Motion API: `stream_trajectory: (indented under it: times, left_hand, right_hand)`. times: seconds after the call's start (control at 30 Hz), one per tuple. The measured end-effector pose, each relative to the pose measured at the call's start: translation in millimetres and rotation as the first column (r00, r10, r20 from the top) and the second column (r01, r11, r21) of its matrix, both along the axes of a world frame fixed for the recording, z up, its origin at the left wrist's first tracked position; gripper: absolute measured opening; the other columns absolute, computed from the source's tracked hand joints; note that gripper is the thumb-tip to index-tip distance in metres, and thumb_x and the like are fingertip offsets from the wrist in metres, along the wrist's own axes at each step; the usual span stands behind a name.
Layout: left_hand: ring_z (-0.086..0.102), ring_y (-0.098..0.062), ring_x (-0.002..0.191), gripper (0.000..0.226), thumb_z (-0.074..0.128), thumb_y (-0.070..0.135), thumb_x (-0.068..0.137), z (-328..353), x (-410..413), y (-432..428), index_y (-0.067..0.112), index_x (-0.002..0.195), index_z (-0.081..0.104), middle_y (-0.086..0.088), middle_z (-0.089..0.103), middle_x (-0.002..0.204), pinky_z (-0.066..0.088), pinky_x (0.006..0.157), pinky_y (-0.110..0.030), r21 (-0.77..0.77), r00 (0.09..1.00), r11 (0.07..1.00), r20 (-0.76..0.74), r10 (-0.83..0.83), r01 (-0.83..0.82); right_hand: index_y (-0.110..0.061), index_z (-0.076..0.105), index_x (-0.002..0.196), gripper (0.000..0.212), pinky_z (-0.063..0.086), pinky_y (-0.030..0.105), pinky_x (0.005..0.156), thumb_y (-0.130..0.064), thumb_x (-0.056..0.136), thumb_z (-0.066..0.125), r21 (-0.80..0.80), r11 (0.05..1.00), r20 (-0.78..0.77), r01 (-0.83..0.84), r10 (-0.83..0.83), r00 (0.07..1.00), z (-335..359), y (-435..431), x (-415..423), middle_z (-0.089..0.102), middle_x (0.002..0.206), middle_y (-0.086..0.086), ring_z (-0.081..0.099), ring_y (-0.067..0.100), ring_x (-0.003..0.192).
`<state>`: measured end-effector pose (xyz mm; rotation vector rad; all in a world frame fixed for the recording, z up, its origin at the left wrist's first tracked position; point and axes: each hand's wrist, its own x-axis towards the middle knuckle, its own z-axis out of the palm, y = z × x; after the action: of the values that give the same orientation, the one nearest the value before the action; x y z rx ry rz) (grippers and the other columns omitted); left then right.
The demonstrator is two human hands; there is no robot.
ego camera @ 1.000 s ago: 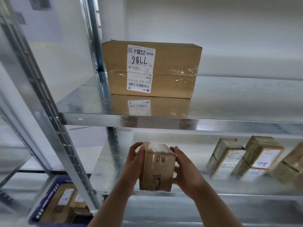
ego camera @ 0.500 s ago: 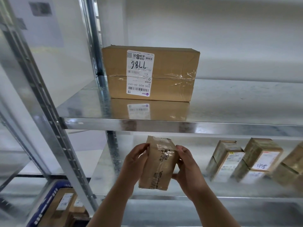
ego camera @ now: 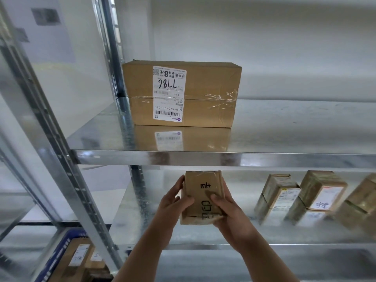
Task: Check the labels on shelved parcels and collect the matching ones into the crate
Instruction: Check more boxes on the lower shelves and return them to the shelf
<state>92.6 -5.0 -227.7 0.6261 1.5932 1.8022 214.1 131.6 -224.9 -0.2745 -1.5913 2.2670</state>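
Note:
A small brown taped parcel (ego camera: 203,192) with black handwritten characters on its facing side is held up in front of the lower shelf. My left hand (ego camera: 173,202) grips its left side, thumb on the front face. My right hand (ego camera: 227,208) grips its right side and bottom, thumb across the front. A large cardboard box (ego camera: 209,94) with a white label reading 7786 upside down stands on the upper metal shelf (ego camera: 284,157). The blue crate (ego camera: 61,249) at bottom left holds labelled parcels.
Several small labelled parcels (ego camera: 321,192) stand in a row at the right of the lower shelf (ego camera: 305,246). A slanted perforated steel upright (ego camera: 61,159) crosses the left side between me and the crate. A white wall lies behind the shelves.
Both hands have turned the small parcel so that a broad face with handwriting now faces me. The view has shifted slightly downward.

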Motion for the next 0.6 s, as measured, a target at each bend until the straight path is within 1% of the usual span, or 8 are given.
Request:
stream_trajectory:
  times: [0.07,0.1,0.17,0.23,0.33,0.4,0.5,0.6]
  left_hand:
    - [0.072,-0.007,0.107,0.059,0.068,0.02,0.098,1,2,0,0.057,0.14,0.05,0.019,0.073,0.119,0.062,0.075,-0.028,-0.039,0.999,0.999,-0.032,-0.03,0.028]
    - [0.073,-0.003,0.102,0.061,0.068,0.023,0.099,2,4,-1,0.063,0.139,0.046,0.027,0.072,0.115,0.061,0.072,-0.027,-0.07,0.999,0.997,-0.029,-0.035,0.033]
    - [0.069,-0.008,0.107,0.069,0.069,0.03,0.098,1,7,-2,0.074,0.139,0.035,0.036,0.069,0.111,0.06,0.085,-0.043,-0.122,0.999,0.992,-0.004,-0.041,0.04]
    - [0.067,-0.019,0.115,0.076,0.069,0.028,0.097,0,9,-2,0.077,0.139,0.03,0.029,0.071,0.115,0.057,0.096,-0.057,-0.132,0.999,0.99,0.013,-0.037,0.038]
    - [0.069,-0.027,0.116,0.077,0.07,0.026,0.085,-1,9,-1,0.068,0.141,0.038,0.003,0.07,0.127,0.061,0.092,-0.055,-0.086,0.999,0.996,-0.028,-0.026,0.024]
    - [0.065,-0.031,0.121,0.075,0.069,0.022,0.081,-1,9,0,0.056,0.142,0.043,-0.007,0.063,0.135,0.063,0.088,-0.054,-0.055,0.998,0.998,-0.06,-0.029,0.026]
    - [0.057,-0.029,0.129,0.08,0.075,0.02,0.079,-6,10,3,0.048,0.146,0.042,-0.009,0.051,0.144,0.064,0.086,-0.05,-0.024,0.994,1.0,-0.108,0.003,-0.005]
    - [0.058,-0.027,0.127,0.076,0.075,0.02,0.079,-8,14,6,0.046,0.143,0.044,-0.006,0.052,0.141,0.063,0.088,-0.051,0.004,0.991,1.0,-0.132,0.019,-0.019]
  right_hand:
    - [-0.037,0.046,0.151,0.052,0.052,0.064,0.093,-0.031,0.1,0.053,0.035,0.999,0.046,-0.016,0.014,0.999,1,-1,2,0.063,0.143,0.015,0.057,0.051,0.131]
    - [-0.04,0.046,0.15,0.052,0.049,0.072,0.096,-0.033,0.099,0.054,0.056,0.998,0.055,-0.023,0.02,0.998,1,-1,3,0.064,0.142,0.013,0.058,0.05,0.13]
    - [-0.042,0.044,0.151,0.055,0.052,0.069,0.099,-0.03,0.098,0.055,0.071,0.997,0.048,-0.027,0.024,0.999,0,-1,3,0.064,0.142,0.012,0.062,0.045,0.128]
    - [-0.038,0.045,0.151,0.057,0.054,0.067,0.1,-0.024,0.097,0.056,0.067,0.997,0.03,-0.024,0.022,0.999,-1,-5,4,0.063,0.142,0.014,0.062,0.045,0.128]
    - [-0.029,0.047,0.15,0.055,0.05,0.074,0.1,-0.016,0.097,0.054,0.05,0.999,0.004,0.001,-0.001,1.0,-3,-8,4,0.063,0.14,0.017,0.062,0.048,0.126]
    - [-0.024,0.047,0.148,0.053,0.05,0.077,0.098,-0.01,0.097,0.051,0.056,0.998,-0.014,0.006,-0.005,1.0,-4,-7,4,0.062,0.139,0.02,0.062,0.049,0.125]
    - [-0.029,0.054,0.142,0.055,0.056,0.068,0.093,-0.004,0.093,0.049,0.033,0.999,-0.036,0.024,-0.023,0.999,-5,-6,6,0.065,0.134,0.021,0.065,0.045,0.12]
    - [-0.039,0.06,0.136,0.054,0.058,0.057,0.092,-0.009,0.092,0.048,0.025,0.999,-0.044,0.043,-0.042,0.998,-3,-7,7,0.067,0.134,0.018,0.067,0.04,0.12]
